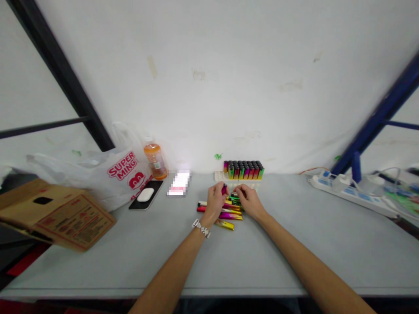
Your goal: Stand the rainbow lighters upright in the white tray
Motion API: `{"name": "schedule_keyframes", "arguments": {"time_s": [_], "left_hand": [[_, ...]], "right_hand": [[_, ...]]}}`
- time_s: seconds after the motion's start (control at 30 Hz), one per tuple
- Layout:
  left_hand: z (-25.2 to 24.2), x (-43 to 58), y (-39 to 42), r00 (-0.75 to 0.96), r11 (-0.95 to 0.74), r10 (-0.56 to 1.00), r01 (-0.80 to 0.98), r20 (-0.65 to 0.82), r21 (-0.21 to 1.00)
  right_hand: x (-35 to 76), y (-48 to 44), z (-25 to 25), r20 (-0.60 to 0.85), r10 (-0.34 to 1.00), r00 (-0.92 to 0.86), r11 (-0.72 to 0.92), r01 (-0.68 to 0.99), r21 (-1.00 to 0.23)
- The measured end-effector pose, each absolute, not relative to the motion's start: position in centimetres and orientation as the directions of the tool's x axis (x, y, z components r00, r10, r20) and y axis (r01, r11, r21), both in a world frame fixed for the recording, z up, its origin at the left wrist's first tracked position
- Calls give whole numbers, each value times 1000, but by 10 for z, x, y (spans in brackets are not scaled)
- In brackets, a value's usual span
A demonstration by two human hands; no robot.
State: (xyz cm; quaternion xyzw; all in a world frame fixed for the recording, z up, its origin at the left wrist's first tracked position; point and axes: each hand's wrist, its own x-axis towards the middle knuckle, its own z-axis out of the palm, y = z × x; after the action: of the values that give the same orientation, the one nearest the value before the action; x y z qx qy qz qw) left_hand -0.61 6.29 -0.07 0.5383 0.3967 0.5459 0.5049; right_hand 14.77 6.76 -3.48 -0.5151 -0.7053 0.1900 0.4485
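Observation:
My left hand, with a silver bracelet at the wrist, is closed on a purple lighter above the pile. My right hand is close by on the right, its fingers bent and pinched together over the pile; what they hold, if anything, is too small to tell. Several colourful lighters lie loose under and between the hands, among them a yellow lighter nearest the front and a purple-and-gold one. Behind the hands, a white tray bears rows of upright lighters, its left end bare.
A cardboard box, a white plastic bag, an orange bottle, a black phone with a white case on it, and a lit, blurred screen stand or lie left. A power strip lies right.

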Motion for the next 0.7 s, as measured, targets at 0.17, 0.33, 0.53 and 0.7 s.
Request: {"name": "schedule_keyframes", "arguments": {"time_s": [0.17, 0.33, 0.53, 0.7], "left_hand": [[0, -3, 61, 90, -100, 988, -215, 122, 971], [-6, -6, 63, 111, -105, 985, -219, 131, 970], [-5, -5, 63, 85, -104, 989, -205, 124, 973], [-3, -3, 64, 39, -136, 989, -169, 145, 976]], "right_hand": [[146, 68, -33, 449, 891, -68, 386, 633, -671], [146, 70, -36, 474, 879, -58, 388, 664, -639], [146, 70, -37, 482, 873, -74, 416, 631, -655], [146, 68, -34, 467, 880, -87, 421, 600, -680]]}}
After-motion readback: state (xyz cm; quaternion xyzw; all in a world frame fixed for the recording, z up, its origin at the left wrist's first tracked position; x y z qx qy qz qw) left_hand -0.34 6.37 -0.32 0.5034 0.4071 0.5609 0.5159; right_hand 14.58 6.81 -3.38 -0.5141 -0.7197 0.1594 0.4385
